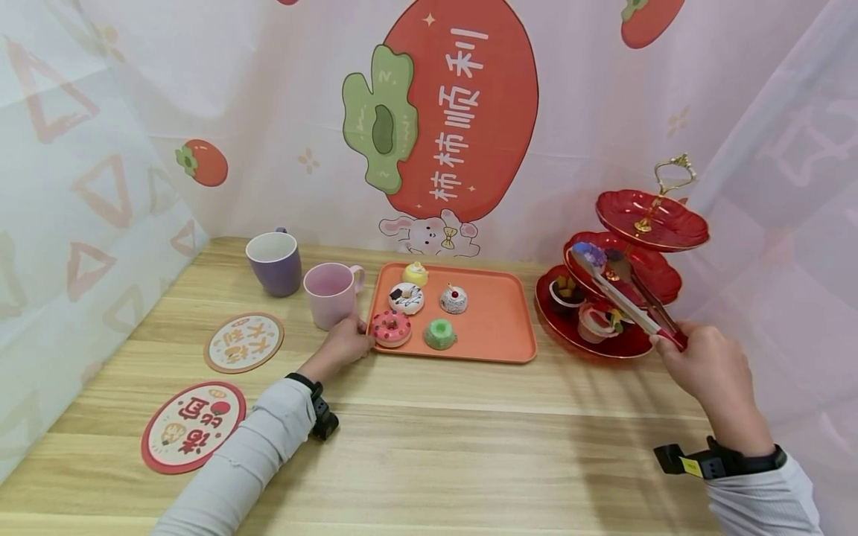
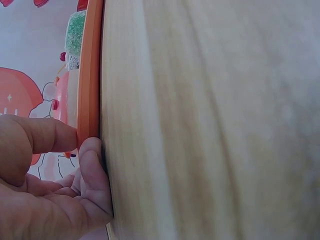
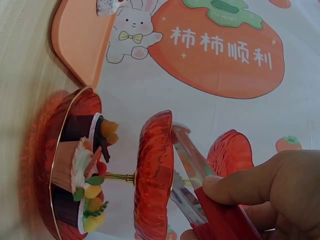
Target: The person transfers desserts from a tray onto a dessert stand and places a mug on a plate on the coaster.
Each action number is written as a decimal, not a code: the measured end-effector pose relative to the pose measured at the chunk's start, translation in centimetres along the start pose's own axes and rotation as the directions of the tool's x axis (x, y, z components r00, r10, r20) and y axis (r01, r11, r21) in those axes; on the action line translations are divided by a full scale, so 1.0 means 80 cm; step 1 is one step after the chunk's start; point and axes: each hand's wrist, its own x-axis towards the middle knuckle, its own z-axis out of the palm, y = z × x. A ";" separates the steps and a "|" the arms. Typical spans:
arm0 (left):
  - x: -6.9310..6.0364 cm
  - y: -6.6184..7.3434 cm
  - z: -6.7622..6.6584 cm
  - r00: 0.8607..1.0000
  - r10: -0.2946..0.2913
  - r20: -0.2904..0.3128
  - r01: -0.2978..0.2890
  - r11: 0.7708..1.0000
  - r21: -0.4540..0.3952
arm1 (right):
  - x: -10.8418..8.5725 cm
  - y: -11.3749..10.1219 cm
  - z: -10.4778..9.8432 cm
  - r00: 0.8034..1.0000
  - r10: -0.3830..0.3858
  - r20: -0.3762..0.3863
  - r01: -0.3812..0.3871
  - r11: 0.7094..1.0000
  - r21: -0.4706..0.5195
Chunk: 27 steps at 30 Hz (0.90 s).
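My right hand (image 1: 710, 365) holds red-handled metal tongs (image 1: 626, 298) that reach to the middle tier of a red three-tier cake stand (image 1: 653, 350). Beside their tips is a purple-blue sweet (image 1: 588, 254); whether they grip it I cannot tell. In the right wrist view, my thumb lies along the tongs (image 3: 200, 165). My left hand (image 1: 343, 346) pinches the near-left corner of an orange tray (image 1: 496, 320), as the left wrist view shows at its rim (image 2: 89, 100). On the tray are a pink doughnut (image 1: 392, 328), a white doughnut (image 1: 407, 298) and several small cakes.
Cupcakes (image 1: 596, 322) fill part of the stand's bottom tier. Left of the tray stand a pink mug (image 1: 331, 298) and a purple mug (image 1: 276, 264). Two round coasters lie nearer, one orange-rimmed (image 1: 244, 342), one red-rimmed (image 1: 194, 426). A printed curtain (image 1: 268, 112) hangs behind the table.
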 end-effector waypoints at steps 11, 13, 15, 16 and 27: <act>0.000 -0.001 0.000 1.000 -0.001 0.001 0.001 1.000 0.008 | -0.002 -0.001 0.003 1.000 0.007 -0.018 -0.007 1.000 0.008; 0.000 -0.001 0.000 1.000 -0.005 0.001 0.005 1.000 0.017 | -0.004 -0.001 0.003 1.000 0.008 -0.021 -0.008 1.000 0.010; 0.000 0.000 0.001 1.000 -0.008 0.002 0.008 1.000 0.017 | -0.006 -0.002 0.003 1.000 0.009 -0.027 -0.008 1.000 0.011; 0.000 -0.001 0.001 1.000 -0.008 0.002 0.008 1.000 0.018 | -0.008 -0.002 0.003 0.999 0.007 -0.034 -0.007 1.000 0.010; 0.001 0.000 0.001 1.000 -0.006 -0.002 0.006 1.000 0.015 | -0.021 -0.015 0.005 0.991 -0.046 -0.122 0.045 0.999 -0.009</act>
